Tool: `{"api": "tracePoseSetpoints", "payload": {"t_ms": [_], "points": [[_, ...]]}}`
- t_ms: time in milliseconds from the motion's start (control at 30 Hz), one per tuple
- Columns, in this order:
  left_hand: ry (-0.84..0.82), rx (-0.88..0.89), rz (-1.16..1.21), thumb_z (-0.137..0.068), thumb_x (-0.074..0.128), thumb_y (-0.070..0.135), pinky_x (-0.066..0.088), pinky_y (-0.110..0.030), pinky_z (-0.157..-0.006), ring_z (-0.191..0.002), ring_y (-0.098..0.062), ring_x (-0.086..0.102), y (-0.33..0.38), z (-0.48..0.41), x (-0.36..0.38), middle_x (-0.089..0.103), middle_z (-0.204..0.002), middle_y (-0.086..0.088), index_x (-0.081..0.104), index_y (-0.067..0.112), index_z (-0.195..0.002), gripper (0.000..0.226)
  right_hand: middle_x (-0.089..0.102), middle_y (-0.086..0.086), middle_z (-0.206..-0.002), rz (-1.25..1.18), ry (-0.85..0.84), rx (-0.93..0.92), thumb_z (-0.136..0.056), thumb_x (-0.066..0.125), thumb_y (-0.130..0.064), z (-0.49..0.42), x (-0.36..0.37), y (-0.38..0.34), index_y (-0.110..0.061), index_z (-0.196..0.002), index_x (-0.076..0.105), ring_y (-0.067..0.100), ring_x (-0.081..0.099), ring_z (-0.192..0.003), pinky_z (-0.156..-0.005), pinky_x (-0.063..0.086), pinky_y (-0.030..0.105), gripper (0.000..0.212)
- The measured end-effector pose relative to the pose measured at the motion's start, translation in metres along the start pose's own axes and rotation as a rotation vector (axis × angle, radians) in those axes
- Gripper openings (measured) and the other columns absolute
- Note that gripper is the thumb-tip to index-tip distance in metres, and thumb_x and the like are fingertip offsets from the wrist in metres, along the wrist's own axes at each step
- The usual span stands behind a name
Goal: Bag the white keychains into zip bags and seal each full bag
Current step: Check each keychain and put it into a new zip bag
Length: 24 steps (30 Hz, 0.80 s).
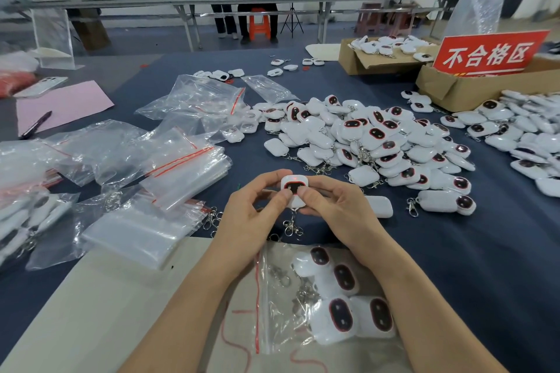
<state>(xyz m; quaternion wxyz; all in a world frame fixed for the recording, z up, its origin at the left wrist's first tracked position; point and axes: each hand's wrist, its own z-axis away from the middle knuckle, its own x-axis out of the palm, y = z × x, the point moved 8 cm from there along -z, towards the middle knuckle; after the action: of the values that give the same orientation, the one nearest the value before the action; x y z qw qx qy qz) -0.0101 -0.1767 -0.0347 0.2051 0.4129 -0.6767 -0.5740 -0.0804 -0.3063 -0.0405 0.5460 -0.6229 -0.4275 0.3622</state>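
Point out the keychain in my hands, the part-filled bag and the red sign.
Held keychain (294, 181): head view, upper front face.
Part-filled zip bag (272, 327): head view, clear plastic beside the zip.
Red sign (491, 53): head view, centre of the board.

We see a table (454, 266) covered in dark blue cloth, with a big pile of white keychains (378, 142) across its middle and right, and empty zip bags (181, 160) scattered and stacked on the left. Near us a beige sheet (106, 297) carries a partly filled bag (303, 327). Farther off lie a pink paper (66, 103), a pen (36, 125) at its edge, and cardboard boxes (445, 91).
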Motion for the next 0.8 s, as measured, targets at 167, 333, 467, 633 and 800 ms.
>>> {"api": "tracePoseSetpoints", "payload": {"t_ms": [167, 333, 467, 633, 800], "points": [[-0.032, -0.003, -0.011, -0.097, 0.068, 0.018, 0.056, -0.024, -0.086, -0.109, -0.007, 0.066, 0.0001, 0.0003, 0.0010, 0.072, -0.114, 0.018, 0.064, 0.045, -0.121, 0.037, 0.078, -0.005, -0.106, -0.056, -0.014, 0.014, -0.097, 0.066, -0.014, 0.0003, 0.0014, 0.0001, -0.031, -0.103, 0.077, 0.011, 0.072, -0.104, -0.080, 0.057, 0.019, 0.021], [-0.041, -0.005, -0.024, -0.096, 0.066, 0.011, 0.057, -0.030, -0.086, -0.109, -0.007, 0.065, 0.0001, 0.0002, 0.0034, 0.070, -0.116, 0.018, 0.061, 0.040, -0.123, 0.040, 0.077, -0.006, -0.109, -0.080, -0.030, 0.010, -0.096, 0.067, -0.014, 0.0006, 0.0034, -0.0009, -0.039, -0.098, 0.080, 0.011, 0.072, -0.105, -0.080, 0.057, 0.019, 0.028], [0.001, 0.008, -0.056, -0.095, 0.066, 0.010, 0.052, -0.015, -0.078, -0.104, -0.004, 0.065, 0.0018, 0.0020, 0.0041, 0.068, -0.110, 0.019, 0.060, 0.037, -0.121, 0.039, 0.076, -0.006, -0.114, -0.074, -0.034, 0.007, -0.096, 0.067, -0.014, -0.0005, 0.0035, -0.0004, -0.034, -0.105, 0.078, 0.015, 0.072, -0.105, -0.082, 0.059, 0.023, 0.024], [0.010, -0.006, -0.055, -0.093, 0.067, 0.011, 0.048, -0.011, -0.075, -0.100, -0.002, 0.064, 0.0006, 0.0022, 0.0046, 0.067, -0.105, 0.021, 0.059, 0.037, -0.116, 0.035, 0.076, -0.003, -0.111, -0.052, -0.044, 0.020, -0.096, 0.068, -0.015, -0.0009, 0.0049, 0.0018, -0.034, -0.104, 0.079, 0.018, 0.073, -0.104, -0.084, 0.059, 0.025, 0.023], [0.005, -0.015, -0.039, -0.094, 0.067, 0.012, 0.049, -0.012, -0.077, -0.100, -0.004, 0.066, -0.0012, 0.0015, 0.0047, 0.068, -0.106, 0.020, 0.060, 0.038, -0.117, 0.035, 0.076, 0.003, -0.109, -0.057, -0.043, 0.034, -0.096, 0.067, -0.014, -0.0008, 0.0034, 0.0036, -0.031, -0.106, 0.078, 0.019, 0.073, -0.103, -0.084, 0.059, 0.025, 0.022]]}}
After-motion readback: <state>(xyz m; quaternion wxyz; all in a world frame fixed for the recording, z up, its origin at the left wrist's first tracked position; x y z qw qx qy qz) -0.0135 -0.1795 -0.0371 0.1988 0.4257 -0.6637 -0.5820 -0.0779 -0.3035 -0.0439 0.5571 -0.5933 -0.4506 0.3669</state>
